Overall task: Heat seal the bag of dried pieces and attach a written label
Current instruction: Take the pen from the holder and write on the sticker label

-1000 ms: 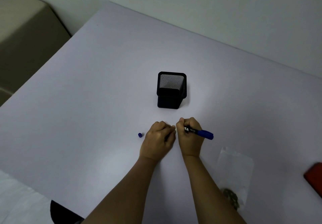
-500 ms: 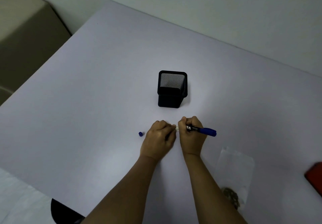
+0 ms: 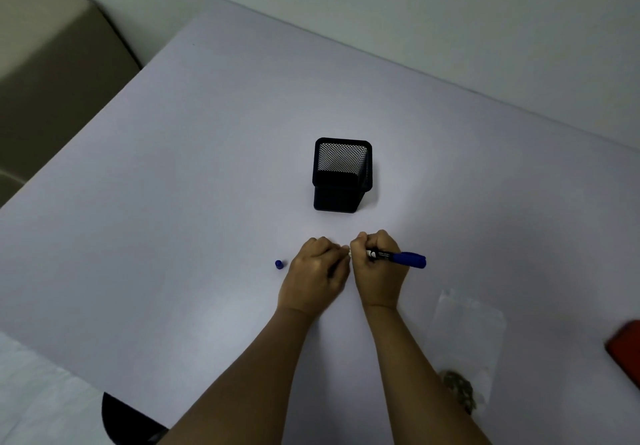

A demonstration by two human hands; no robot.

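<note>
Writing seems under way: the right hand point(image 3: 379, 271) grips the marker point(image 3: 398, 258), the left hand point(image 3: 317, 276) is curled on I cannot tell what, the bag point(image 3: 465, 337) aside with nothing stuck on yet

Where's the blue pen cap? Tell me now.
In the head view, the blue pen cap sits on the table just left of the left hand, not touching it.

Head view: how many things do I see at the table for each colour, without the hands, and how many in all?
Blue: 2, the blue marker pen and the small blue cap.
Black: 1, the black square mesh pen holder.
Clear: 1, the clear plastic bag of dried pieces.
Red: 1, the red object at the right edge.
Total: 5.
</note>
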